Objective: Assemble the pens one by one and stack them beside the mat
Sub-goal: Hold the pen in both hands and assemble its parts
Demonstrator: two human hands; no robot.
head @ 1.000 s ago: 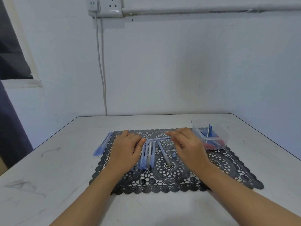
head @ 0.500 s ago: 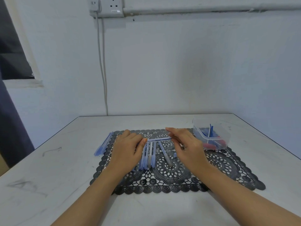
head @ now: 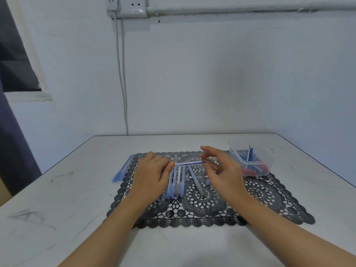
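Observation:
Over the black lace mat [head: 260, 201], my left hand [head: 150, 174] grips the left end of a blue pen [head: 189, 163] that lies level between my hands. The right end of that pen is pinched by my right hand [head: 223, 170], whose index finger is lifted and stretched out. Several blue pen parts [head: 176, 185] lie side by side on the mat under the held pen. A single pen with a grey end [head: 195, 181] lies slanted next to them, with a small blue cap [head: 207, 182] beside it. Left of the mat, several blue pens [head: 123, 170] lie stacked on the table.
A clear plastic container [head: 269, 160] with blue and red pen parts stands on the mat's far right corner. The white table [head: 77, 209] meets a wall at the back. A cable [head: 123, 93] hangs down the wall from a socket.
My right hand has lifted a little and spread its fingers at the pen's right end, the index finger now raised. My left hand and the pen have stayed almost still.

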